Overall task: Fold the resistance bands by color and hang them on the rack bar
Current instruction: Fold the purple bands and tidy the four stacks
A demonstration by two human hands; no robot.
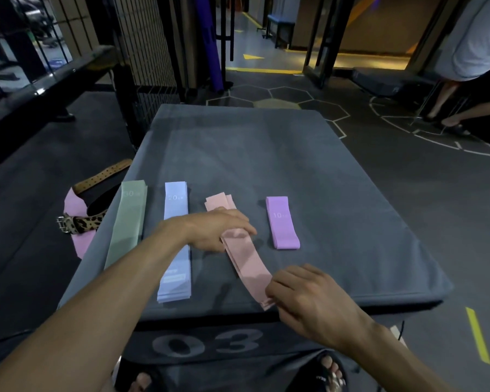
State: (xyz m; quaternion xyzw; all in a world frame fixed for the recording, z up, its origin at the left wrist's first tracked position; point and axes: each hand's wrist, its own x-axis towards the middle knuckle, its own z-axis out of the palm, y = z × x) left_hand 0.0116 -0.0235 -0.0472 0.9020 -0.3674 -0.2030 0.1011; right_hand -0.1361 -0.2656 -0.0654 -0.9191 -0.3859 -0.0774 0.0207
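A grey padded box (266,154) carries four sets of bands in a row across its near half. Nearest the left edge lies a long green band (126,222), running to the front edge. Beside it lies a long blue band (176,205), then a pink band (248,264) that lies slanted and reaches the front edge. Toward the right edge, apart from the others, lies a short purple band (282,223), folded. The far half of the box is bare grey cloth.
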